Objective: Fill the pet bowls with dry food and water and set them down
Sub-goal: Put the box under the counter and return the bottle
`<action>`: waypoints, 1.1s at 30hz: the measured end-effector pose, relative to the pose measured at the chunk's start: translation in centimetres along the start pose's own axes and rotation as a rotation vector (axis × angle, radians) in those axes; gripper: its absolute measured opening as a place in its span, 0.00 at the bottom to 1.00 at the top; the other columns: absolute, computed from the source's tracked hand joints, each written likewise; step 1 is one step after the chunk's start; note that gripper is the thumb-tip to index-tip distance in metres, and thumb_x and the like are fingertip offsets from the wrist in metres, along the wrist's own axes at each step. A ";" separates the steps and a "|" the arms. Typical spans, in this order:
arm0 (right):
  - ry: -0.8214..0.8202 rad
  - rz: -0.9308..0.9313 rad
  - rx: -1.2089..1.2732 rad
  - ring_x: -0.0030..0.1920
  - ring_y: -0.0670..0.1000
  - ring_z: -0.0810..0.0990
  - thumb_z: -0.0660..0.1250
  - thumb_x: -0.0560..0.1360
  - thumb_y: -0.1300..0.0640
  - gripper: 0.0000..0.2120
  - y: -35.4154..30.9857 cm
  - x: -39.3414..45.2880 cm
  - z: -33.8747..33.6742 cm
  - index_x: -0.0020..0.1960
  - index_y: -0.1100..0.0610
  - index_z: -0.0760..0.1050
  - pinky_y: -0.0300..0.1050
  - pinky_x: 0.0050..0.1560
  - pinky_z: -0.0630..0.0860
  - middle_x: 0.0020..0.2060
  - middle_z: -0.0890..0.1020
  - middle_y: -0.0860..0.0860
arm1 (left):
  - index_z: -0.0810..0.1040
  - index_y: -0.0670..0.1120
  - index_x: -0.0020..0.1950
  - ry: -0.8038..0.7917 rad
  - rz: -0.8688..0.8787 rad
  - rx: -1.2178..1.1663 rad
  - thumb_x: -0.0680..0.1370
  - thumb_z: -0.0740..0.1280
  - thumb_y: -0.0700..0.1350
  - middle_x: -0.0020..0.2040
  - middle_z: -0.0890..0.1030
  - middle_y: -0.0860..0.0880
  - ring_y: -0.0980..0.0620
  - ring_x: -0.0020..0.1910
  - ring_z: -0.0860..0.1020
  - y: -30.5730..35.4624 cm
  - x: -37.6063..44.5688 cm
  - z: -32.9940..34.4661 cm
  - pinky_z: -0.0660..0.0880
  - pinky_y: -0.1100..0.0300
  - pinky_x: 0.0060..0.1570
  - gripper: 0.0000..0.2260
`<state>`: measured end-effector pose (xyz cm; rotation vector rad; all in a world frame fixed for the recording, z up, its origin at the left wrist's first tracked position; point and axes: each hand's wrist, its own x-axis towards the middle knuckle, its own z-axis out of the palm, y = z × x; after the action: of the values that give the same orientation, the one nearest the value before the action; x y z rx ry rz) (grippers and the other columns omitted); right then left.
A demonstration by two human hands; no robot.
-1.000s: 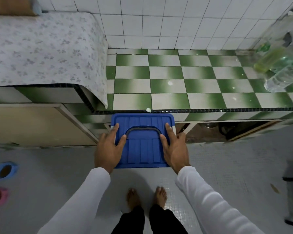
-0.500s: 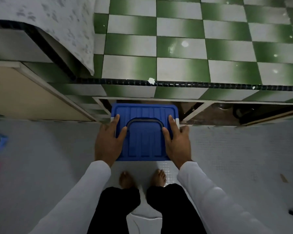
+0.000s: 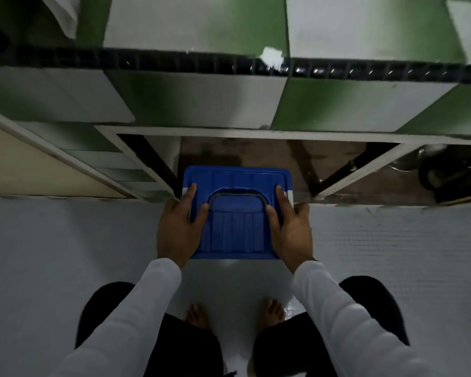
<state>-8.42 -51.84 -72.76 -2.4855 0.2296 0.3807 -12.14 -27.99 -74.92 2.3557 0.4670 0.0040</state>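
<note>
A container with a blue ribbed lid [image 3: 235, 183] and a dark folded handle sits low at the mouth of the open cupboard under the counter. My left hand [image 3: 178, 229] grips its left side, thumb on the lid. My right hand [image 3: 288, 229] grips its right side the same way. The container's body is hidden under the lid, so its contents cannot be seen. No pet bowl is in view.
The green and white tiled counter [image 3: 196, 99] overhangs above, with a black edge strip. A beige cupboard door [image 3: 38, 164] is at the left. Dark round objects [image 3: 452, 172] lie in the right compartment. My knees and bare feet are on the pale floor [image 3: 65, 254].
I have crouched down and the view has dropped close to the cupboard. Both hands keep the same hold on the blue-lidded container, which is lower and at the cupboard opening. The bowls left view.
</note>
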 end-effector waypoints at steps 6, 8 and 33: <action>0.007 0.005 0.005 0.56 0.58 0.78 0.54 0.82 0.36 0.28 3.3 5.3 6.6 0.80 0.35 0.53 0.51 0.63 0.74 0.64 0.66 0.57 | 0.69 0.53 0.79 0.018 0.042 -0.046 0.81 0.62 0.63 0.67 0.79 0.40 0.43 0.64 0.78 -6.1 4.0 6.4 0.75 0.54 0.65 0.28; 0.040 -0.025 0.000 0.54 0.58 0.78 0.55 0.82 0.36 0.28 4.4 7.0 8.5 0.80 0.36 0.55 0.51 0.63 0.76 0.63 0.67 0.57 | 0.66 0.57 0.80 0.011 0.010 -0.053 0.82 0.62 0.63 0.71 0.76 0.40 0.43 0.67 0.76 -7.6 5.2 8.3 0.73 0.53 0.68 0.28; 0.127 -0.094 0.033 0.54 0.58 0.78 0.61 0.80 0.36 0.28 6.5 20.3 16.5 0.78 0.42 0.63 0.45 0.59 0.72 0.56 0.71 0.56 | 0.66 0.57 0.80 0.036 0.040 0.065 0.78 0.55 0.72 0.72 0.76 0.45 0.45 0.69 0.75 -13.5 17.5 15.9 0.73 0.50 0.68 0.34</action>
<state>5.50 -48.76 -95.66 -2.4794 0.1687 0.1783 1.90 -23.58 -97.83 2.4319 0.4434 0.0504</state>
